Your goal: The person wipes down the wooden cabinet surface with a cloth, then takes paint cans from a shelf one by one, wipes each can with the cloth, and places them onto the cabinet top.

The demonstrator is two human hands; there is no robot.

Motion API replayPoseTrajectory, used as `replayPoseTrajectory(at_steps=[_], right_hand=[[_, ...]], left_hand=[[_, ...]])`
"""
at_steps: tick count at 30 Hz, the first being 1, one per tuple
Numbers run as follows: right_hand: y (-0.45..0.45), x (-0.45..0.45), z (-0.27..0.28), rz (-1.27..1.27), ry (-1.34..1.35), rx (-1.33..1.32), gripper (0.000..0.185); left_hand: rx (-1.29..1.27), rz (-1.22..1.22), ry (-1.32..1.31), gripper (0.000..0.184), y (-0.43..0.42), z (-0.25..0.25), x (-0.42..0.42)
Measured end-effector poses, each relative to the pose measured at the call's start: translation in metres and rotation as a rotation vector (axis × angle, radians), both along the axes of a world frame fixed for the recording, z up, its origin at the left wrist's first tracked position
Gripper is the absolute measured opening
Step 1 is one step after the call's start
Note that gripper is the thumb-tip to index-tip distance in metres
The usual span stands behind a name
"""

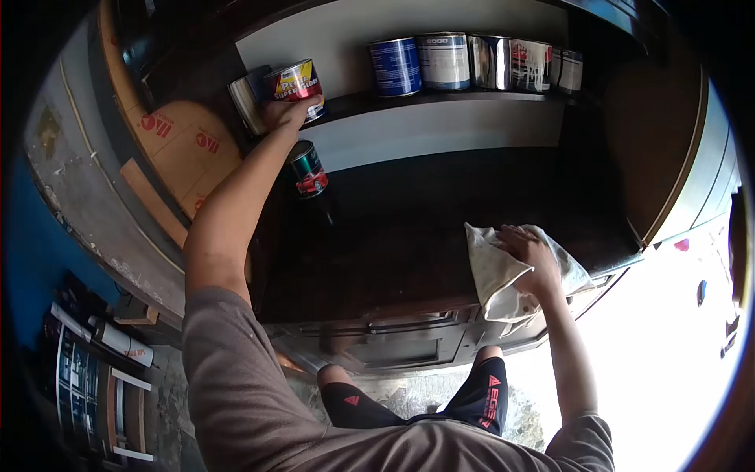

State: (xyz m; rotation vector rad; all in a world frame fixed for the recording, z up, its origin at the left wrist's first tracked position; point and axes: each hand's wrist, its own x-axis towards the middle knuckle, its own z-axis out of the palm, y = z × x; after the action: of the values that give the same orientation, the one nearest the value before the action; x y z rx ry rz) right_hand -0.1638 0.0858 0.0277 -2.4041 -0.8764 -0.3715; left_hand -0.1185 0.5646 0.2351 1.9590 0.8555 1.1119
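Observation:
My left hand [289,114] is stretched up to the shelf, its fingers wrapped round the lower part of a red and yellow paint can [296,81]. Just below stands a smaller dark green can [307,170] with a red car on its label, upright on the dark counter. At the counter's front right, my right hand [530,256] lies with fingers spread over a pale, crumpled cloth [500,277], pressing it to the surface. Part of the cloth hangs over the front edge.
On the shelf [440,97] several cans stand in a row: a blue can [395,67], a white-and-blue can [444,60], a silver can [489,62] and others. Another can [247,103] sits at the shelf's left end. Brown printed board [182,145] leans at the left. Cabinet doors [401,352] lie below the counter [377,236].

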Motion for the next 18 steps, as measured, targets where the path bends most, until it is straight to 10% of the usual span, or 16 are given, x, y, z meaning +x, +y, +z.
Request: replayPoseTrajectory(at_steps=[14,18], right_hand=[[0.002,-0.019,0.001,-0.239,0.136,0.012,0.048],[-0.002,-0.021,0.004,0.139,0.389,0.552,0.048]], left_hand=[[-0.207,-0.793,-0.137,0.074,-0.135,-0.101,-0.184],[-0.283,-0.885,-0.041,0.077,-0.140,-0.157,-0.204]])
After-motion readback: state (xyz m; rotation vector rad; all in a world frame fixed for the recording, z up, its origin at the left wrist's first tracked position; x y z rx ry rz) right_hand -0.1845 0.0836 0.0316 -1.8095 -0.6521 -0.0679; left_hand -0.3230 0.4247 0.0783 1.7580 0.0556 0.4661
